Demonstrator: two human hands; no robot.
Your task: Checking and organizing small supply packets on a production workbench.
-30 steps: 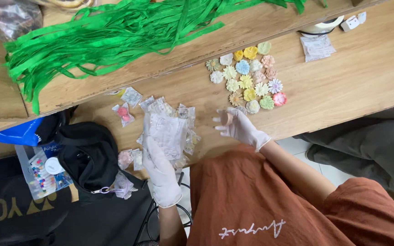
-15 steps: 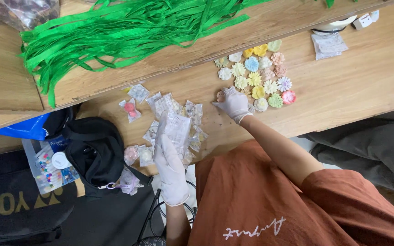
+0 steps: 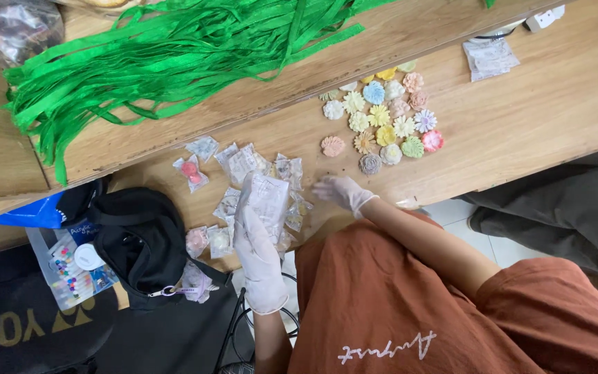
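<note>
Wooden table [image 3: 534, 118]; flowers [image 3: 382, 121], packets [image 3: 243, 163], green ribbons [image 3: 167, 55]

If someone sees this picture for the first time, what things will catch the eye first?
First, the big heap of bright green ribbons across the upper wooden board. Next, the cluster of small pastel flower shapes on the table's right part. In the middle, the gloved left hand holds a clear plastic bag above scattered small packets, while the gloved right hand rests beside them.
</note>
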